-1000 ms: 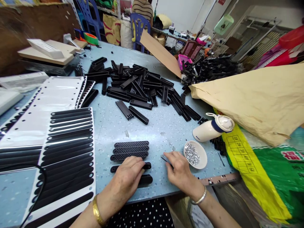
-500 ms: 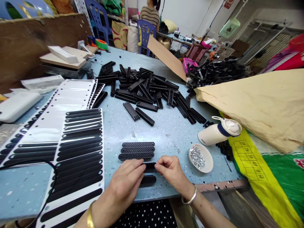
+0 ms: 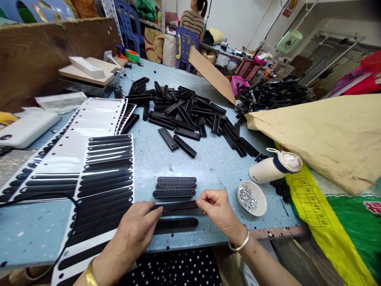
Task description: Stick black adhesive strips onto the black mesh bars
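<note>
Between my two hands stretches a thin black strip (image 3: 180, 206), just above the table. My right hand (image 3: 218, 210) pinches its right end between thumb and fingertips. At the left end, my left hand (image 3: 138, 224) has its thumb and fingers pressed together on the strip. Whether a black bar lies under it I cannot tell. Nearer to me is a smooth black bar (image 3: 178, 223), its left end partly behind my left hand. Beyond the strip, several black bars with a lattice face (image 3: 175, 186) lie side by side. Sheets of black stickers (image 3: 104, 190) spread out on the left.
A loose heap of black bars (image 3: 184, 111) covers the table's middle back. On the right stand a white bowl of small metal parts (image 3: 248, 198) and a cream bottle (image 3: 264, 171) lying tilted. Brown paper (image 3: 321, 131) reaches in from the right. A person (image 3: 193, 22) sits far back.
My left hand has slid left along the strip, uncovering more of it and of the nearer bar. My right hand keeps its pinch at the right end. The view has shifted slightly.
</note>
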Tool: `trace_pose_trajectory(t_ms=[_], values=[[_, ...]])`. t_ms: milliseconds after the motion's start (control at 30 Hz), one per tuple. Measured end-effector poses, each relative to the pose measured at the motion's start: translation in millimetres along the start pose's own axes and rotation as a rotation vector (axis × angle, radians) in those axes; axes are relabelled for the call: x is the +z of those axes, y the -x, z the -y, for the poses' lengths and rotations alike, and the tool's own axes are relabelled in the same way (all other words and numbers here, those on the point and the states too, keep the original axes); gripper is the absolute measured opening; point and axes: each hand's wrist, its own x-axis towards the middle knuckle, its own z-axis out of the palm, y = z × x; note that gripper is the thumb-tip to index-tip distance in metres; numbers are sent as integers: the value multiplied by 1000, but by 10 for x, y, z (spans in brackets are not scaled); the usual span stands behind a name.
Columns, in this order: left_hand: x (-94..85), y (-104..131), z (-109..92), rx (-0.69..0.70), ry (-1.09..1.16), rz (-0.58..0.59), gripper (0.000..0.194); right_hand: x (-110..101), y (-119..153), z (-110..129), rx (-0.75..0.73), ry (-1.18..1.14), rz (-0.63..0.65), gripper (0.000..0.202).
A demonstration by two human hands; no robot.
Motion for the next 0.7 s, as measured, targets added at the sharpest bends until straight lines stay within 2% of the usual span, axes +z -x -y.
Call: trace_pose_trajectory(t_ms=[100, 200, 333, 500, 700], values=[[14, 3, 10, 10, 26, -8, 20, -4, -20, -29, 8, 27, -22, 20], [23, 9, 16, 11, 42, -22, 20, 36, -20, -161, -18, 137, -76, 21], [20, 18, 10, -6, 57, -18, 19, 72, 11, -259, -146, 316, -111, 23], [11, 26, 3, -38, 63, -23, 20, 62, 38, -161, -304, 562, -107, 24], [25, 36, 2, -46, 65, -38, 19, 69, 77, -92, -393, 740, -103, 24]])
